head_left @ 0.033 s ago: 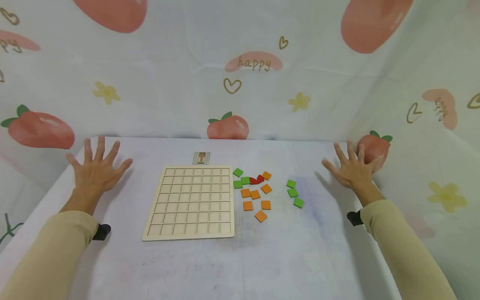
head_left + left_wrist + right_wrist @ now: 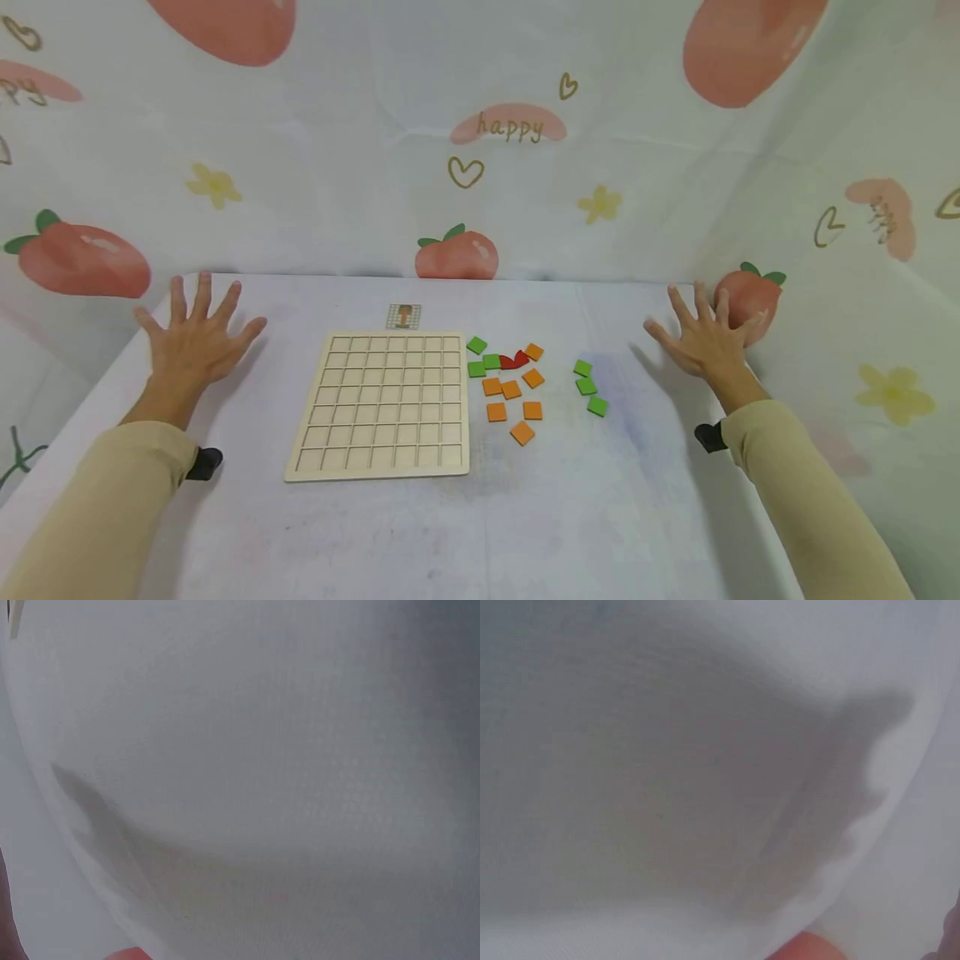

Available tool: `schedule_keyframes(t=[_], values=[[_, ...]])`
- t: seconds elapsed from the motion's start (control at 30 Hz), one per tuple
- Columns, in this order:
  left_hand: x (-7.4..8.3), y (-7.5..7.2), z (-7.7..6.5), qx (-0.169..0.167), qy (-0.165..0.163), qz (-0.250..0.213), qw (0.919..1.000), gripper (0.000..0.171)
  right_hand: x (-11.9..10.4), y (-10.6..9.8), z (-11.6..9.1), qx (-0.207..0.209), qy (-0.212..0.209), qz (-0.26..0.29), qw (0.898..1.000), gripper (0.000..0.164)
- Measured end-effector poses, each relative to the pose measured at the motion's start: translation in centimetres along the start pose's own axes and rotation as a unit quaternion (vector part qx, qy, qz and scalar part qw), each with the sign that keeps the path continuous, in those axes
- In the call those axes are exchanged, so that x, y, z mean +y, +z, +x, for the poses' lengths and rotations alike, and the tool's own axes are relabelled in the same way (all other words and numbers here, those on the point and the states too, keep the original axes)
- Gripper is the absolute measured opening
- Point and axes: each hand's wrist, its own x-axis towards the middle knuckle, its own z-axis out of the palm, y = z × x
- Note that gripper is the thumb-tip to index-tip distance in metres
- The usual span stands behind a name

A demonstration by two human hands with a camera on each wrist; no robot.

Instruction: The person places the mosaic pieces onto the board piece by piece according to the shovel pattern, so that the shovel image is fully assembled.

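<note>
Left hand (image 2: 197, 350), right hand (image 2: 705, 340) splayed wide apart

Fingers on both were straight and fanned. White tabletop (image 2: 375, 542) separated the left hand from the gridded wooden board (image 2: 381, 406), and the right from three green tiles (image 2: 587, 386). Orange tiles (image 2: 497, 412) and red pieces (image 2: 521, 359) lay past the board's right edge. Wrist views caught mere slivers of hand; a picture card (image 2: 403, 317) was too small to read.

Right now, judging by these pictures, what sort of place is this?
Probably a corner arranged for tabletop play or recording, though I cannot be certain. A fruit-printed backdrop rises behind a pale table, which holds a gridded board and loose coloured tiles.
</note>
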Motion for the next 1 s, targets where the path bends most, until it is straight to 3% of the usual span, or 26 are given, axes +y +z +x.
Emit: schedule_keyframes(t=[0.63,1.0], values=[[0.5,-0.2,-0.3,0.006,0.012,0.003,0.9999,0.079,0.3,-0.1,-1.1,-0.013,-0.019,-0.004,1.000,0.089],[1.7,-0.2,-1.7,0.010,0.055,0.042,0.9975,0.078,-0.1,0.1,-3.0,0.000,-0.079,-0.032,0.996,0.084]])
